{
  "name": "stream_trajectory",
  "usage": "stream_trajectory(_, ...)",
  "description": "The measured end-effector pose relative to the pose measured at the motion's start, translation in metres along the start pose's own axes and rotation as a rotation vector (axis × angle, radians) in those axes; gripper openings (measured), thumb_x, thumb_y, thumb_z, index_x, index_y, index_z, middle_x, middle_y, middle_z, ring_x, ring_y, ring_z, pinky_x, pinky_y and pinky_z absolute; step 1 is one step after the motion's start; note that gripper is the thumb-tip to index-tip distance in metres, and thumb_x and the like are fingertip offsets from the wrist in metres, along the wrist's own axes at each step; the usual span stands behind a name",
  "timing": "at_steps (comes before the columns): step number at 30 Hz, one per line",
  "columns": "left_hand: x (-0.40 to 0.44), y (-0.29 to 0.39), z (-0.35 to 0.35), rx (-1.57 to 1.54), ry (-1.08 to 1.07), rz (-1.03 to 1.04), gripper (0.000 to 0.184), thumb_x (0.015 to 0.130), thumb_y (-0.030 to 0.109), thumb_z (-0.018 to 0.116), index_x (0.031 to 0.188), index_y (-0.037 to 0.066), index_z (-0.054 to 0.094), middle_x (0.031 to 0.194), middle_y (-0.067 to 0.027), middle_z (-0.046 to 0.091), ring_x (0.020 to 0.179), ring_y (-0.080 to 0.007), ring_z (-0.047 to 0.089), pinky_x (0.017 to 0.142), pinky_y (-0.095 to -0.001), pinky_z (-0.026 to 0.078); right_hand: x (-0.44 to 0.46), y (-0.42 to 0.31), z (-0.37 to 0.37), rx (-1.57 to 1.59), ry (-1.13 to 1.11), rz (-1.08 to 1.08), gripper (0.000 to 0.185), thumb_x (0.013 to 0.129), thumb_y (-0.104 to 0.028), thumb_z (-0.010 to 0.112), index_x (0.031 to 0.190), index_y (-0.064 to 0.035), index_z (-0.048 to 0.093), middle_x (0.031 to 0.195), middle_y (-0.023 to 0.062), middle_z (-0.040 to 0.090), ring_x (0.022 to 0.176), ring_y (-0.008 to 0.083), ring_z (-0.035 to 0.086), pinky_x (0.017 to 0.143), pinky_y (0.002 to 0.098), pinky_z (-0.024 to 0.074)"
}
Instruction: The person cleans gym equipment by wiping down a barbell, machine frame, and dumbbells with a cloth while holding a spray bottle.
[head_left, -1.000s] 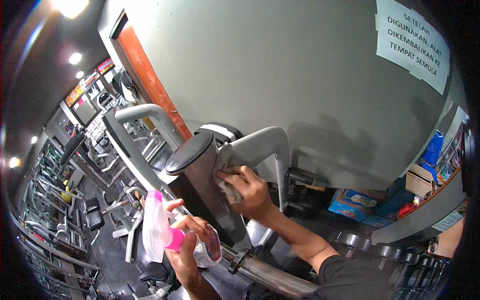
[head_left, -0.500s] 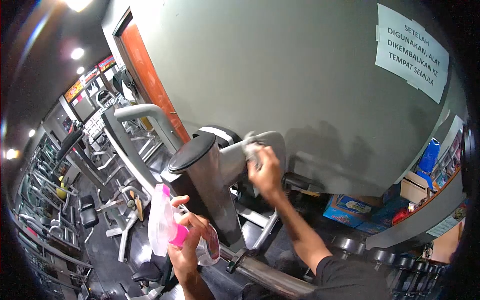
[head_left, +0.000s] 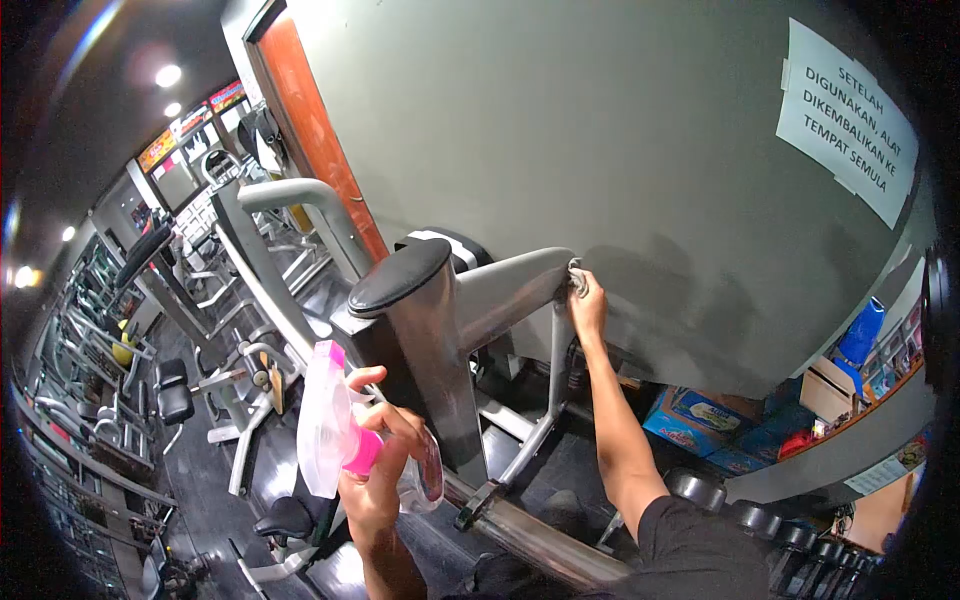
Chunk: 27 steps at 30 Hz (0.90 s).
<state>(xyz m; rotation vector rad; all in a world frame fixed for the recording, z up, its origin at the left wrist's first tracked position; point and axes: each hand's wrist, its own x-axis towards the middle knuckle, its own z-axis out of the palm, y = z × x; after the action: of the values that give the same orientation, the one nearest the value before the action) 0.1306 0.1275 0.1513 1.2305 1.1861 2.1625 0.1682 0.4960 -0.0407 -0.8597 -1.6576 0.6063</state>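
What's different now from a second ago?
The right hand has moved the cloth off the post under the round pad, rightward along the grey arm to its bend. Nothing was let go or newly picked up: the right hand still has the cloth, and the left hand still holds the spray bottle.

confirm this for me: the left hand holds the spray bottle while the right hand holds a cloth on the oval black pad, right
Not quite: in the head view, the cloth in the right hand is at the bend of the grey bar, not on the oval black pad. The left hand does hold the spray bottle.
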Motion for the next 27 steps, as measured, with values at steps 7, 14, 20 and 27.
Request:
stream_trajectory(7,0.004,0.001,0.003,0.096,0.000,0.031,0.053,0.085,0.011,0.057,0.124,-0.007,0.027,0.057,-0.0064,0.046,0.048,-0.0157,0.048,0.047,-0.0274,0.042,-0.062,-0.179,-0.033,0.288,-0.037,-0.452,0.028,0.070,-0.004,0.060,0.098,-0.0033,0.061,0.093,0.0144,0.060,0.086,0.0296,0.061,0.078,0.0365,0.0481)
stream_trajectory(14,0.005,-0.009,-0.004,0.095,0.008,0.185,0.060,0.085,0.018,0.059,0.127,-0.007,0.024,0.058,-0.0067,0.047,0.047,-0.0158,0.047,0.047,-0.0284,0.043,-0.104,-0.163,-0.026,0.094,-0.208,-0.805,0.030,0.073,-0.016,0.062,0.103,-0.0217,0.063,0.101,0.0068,0.057,0.082,0.0276,0.059,0.069,0.0371,0.0518)
stream_trajectory(20,-0.001,0.008,0.005,0.050,0.068,-0.062,0.058,0.084,0.015,0.058,0.126,-0.007,0.024,0.058,-0.0072,0.047,0.045,-0.0171,0.047,0.046,-0.0288,0.043,-0.013,-0.035,0.003,0.097,0.098,-0.074,0.023,0.079,-0.009,0.060,0.102,-0.0062,0.060,0.094,0.0152,0.058,0.089,0.0304,0.059,0.075,0.0387,0.0470)
stream_trajectory(27,0.005,0.003,0.003,0.149,0.008,0.010,0.057,0.084,0.014,0.057,0.127,-0.006,0.025,0.058,-0.0067,0.047,0.049,-0.0167,0.048,0.050,-0.0289,0.044,-0.041,-0.136,-0.013,0.133,0.058,-0.085,0.022,0.075,-0.007,0.055,0.095,0.0006,0.053,0.090,0.0165,0.052,0.089,0.0339,0.054,0.080,0.0390,0.0432)
